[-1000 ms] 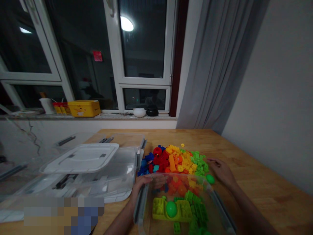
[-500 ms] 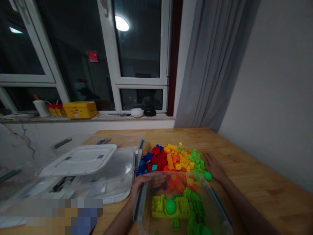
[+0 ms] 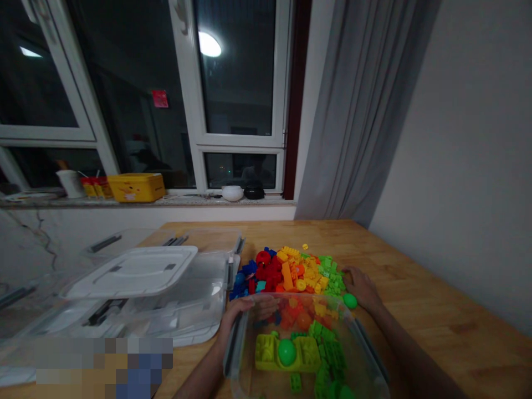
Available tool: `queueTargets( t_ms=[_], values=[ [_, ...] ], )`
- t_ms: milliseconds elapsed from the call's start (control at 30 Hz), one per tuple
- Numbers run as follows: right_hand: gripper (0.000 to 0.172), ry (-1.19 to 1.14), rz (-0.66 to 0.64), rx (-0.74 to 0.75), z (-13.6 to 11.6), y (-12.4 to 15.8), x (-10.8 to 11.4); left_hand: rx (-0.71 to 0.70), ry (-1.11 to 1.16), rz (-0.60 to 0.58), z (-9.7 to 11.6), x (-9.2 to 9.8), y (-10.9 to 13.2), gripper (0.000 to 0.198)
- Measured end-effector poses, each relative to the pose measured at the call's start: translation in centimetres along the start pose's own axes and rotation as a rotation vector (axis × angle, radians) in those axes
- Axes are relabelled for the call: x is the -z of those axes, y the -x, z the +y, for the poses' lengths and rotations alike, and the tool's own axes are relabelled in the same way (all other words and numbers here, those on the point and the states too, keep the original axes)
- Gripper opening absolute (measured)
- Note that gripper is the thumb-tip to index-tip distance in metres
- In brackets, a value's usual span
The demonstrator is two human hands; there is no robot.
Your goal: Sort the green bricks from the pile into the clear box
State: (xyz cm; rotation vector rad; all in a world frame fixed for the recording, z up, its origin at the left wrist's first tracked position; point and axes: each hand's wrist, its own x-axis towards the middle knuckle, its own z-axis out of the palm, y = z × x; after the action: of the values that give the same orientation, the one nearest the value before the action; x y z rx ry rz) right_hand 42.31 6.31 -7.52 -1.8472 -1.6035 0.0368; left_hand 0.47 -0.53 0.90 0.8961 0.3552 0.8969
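Green blocks (image 3: 331, 277) beyond the bin (image 3: 361, 382) could scatter if my half-curled right hand (image 3: 363, 289), hold unclear, sweeps roughly, my left hand (image 3: 238, 316) clasping the bin.

Wooden table (image 3: 440, 293); bricks (image 3: 287, 276); clear bins (image 3: 210, 271)

The bottom edge cuts off the box (image 3: 356, 363) and both forearms (image 3: 201, 368). The box's cloudy wall blurs the left hand's (image 3: 238, 317) fingers and the pile's (image 3: 286, 271) near side. Whether the right hand (image 3: 362, 288) grips a green brick (image 3: 331, 275) cannot be told. Pixelation (image 3: 95, 366) hides the lower left.
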Motion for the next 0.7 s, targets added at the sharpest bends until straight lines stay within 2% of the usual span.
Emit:
queueTargets(
  t_ms=[100, 267, 433, 533, 600, 700],
  values=[
    [0.026, -0.056, 0.015, 0.001, 0.1, -0.1, -0.1, 0.002, 0.016, 0.002, 0.0, -0.1, 0.0, 0.048],
    [0.036, -0.218, 0.032, -0.022, 0.2, -0.3, -0.3, -0.002, 0.001, -0.05, 0.1, 0.0, -0.1, 0.05],
    [0.042, -0.614, 0.191, -0.199, -0.2, -0.3, 0.2, -0.006, 0.026, -0.033, 0.0, 0.1, 0.0, 0.048],
    [0.045, -0.724, 0.233, -0.227, -1.5, 0.1, 1.5, 0.012, 0.017, -0.02, 0.2, -0.2, 0.1, 0.047],
    [0.05, -0.881, 0.221, -0.272, -3.2, 0.5, 2.7, 0.01, 0.021, -0.019, 0.3, -0.4, 0.1, 0.048],
    [0.049, -1.139, 0.065, -0.35, -6.0, 1.5, 4.7, 0.008, 0.035, -0.046, 0.3, -0.3, 0.1, 0.05]
  ],
)
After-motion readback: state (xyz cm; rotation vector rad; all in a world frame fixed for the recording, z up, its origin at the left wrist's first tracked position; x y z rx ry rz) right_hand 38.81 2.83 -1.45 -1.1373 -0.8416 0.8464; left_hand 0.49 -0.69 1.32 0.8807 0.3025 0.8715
